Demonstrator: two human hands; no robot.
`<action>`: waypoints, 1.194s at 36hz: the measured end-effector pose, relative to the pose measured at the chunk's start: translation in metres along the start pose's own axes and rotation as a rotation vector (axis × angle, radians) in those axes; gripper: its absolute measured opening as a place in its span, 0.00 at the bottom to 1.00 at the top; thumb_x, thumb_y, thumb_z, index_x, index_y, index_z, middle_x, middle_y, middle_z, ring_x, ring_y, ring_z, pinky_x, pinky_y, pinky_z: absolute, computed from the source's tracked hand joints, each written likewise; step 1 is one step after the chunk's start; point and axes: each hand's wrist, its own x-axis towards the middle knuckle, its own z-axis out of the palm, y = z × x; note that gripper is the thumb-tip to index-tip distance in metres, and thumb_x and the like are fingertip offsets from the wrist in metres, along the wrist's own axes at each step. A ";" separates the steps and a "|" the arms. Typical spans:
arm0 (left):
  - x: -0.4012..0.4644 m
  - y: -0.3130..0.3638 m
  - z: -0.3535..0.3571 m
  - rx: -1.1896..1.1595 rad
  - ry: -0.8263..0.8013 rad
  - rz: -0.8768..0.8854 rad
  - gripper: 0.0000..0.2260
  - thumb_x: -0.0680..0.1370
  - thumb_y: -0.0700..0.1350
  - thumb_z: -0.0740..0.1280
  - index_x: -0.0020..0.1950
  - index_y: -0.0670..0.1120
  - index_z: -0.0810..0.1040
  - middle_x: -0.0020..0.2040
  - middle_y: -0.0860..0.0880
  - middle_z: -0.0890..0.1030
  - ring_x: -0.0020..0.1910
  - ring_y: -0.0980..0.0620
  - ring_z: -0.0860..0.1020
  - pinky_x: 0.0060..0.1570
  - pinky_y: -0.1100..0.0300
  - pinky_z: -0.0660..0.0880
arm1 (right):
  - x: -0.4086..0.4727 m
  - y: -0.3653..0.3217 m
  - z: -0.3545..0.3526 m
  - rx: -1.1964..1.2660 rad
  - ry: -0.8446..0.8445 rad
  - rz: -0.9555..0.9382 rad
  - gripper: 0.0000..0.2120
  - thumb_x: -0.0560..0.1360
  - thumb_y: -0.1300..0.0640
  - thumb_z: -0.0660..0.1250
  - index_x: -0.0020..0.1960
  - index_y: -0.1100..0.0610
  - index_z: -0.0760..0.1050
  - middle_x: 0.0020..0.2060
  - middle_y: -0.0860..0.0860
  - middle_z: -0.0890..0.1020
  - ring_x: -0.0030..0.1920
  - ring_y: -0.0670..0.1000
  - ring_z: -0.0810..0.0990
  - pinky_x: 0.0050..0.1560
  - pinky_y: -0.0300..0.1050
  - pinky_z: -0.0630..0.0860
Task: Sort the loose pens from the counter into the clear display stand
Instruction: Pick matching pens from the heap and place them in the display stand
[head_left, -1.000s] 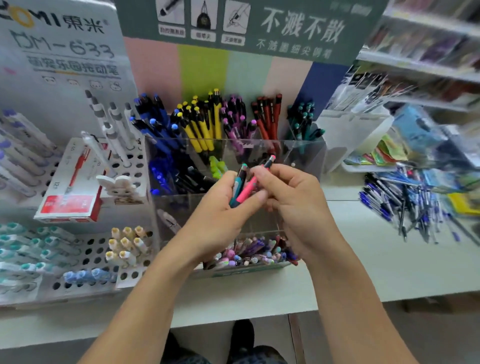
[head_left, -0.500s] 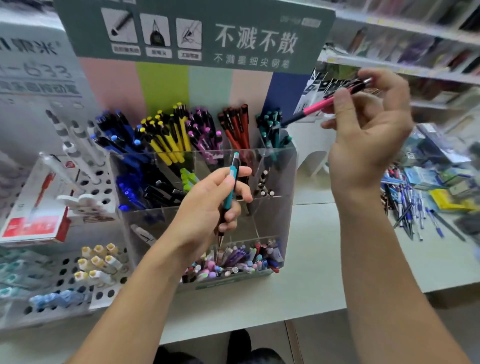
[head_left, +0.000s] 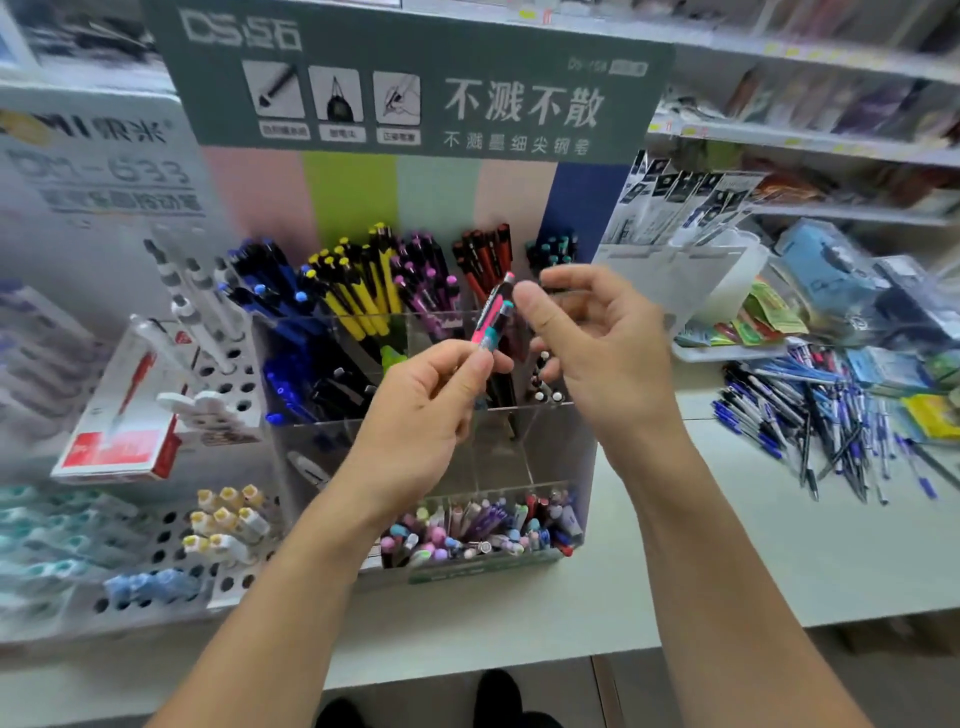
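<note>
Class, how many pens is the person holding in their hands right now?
2: a pink pen and a teal pen, side by side, both pinched by the left hand. The right hand holds none.

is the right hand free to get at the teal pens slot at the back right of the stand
Probably yes. The right hand is open and holds nothing, hovering just in front of the teal pens; the left hand holds the pink pen and teal pen lower, out of the way.
</note>
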 end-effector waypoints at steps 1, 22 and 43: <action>-0.001 -0.002 -0.002 0.114 0.014 0.061 0.11 0.81 0.53 0.64 0.49 0.50 0.83 0.32 0.53 0.73 0.30 0.54 0.68 0.32 0.58 0.64 | -0.002 0.000 0.004 -0.012 -0.016 0.017 0.14 0.72 0.50 0.78 0.53 0.54 0.81 0.39 0.51 0.85 0.37 0.51 0.83 0.32 0.43 0.78; -0.015 -0.008 -0.035 -0.323 0.092 -0.112 0.12 0.87 0.41 0.53 0.67 0.46 0.73 0.48 0.49 0.82 0.38 0.54 0.74 0.43 0.57 0.71 | 0.086 0.018 -0.038 -0.565 0.219 -0.373 0.14 0.77 0.59 0.68 0.62 0.55 0.82 0.42 0.48 0.83 0.40 0.47 0.80 0.51 0.48 0.80; -0.049 -0.032 -0.041 -0.080 0.148 -0.097 0.10 0.82 0.38 0.65 0.59 0.51 0.81 0.49 0.54 0.85 0.50 0.57 0.82 0.50 0.60 0.79 | -0.049 0.017 0.068 -0.190 -0.198 -0.135 0.05 0.80 0.56 0.70 0.48 0.55 0.83 0.37 0.48 0.84 0.38 0.48 0.83 0.41 0.50 0.81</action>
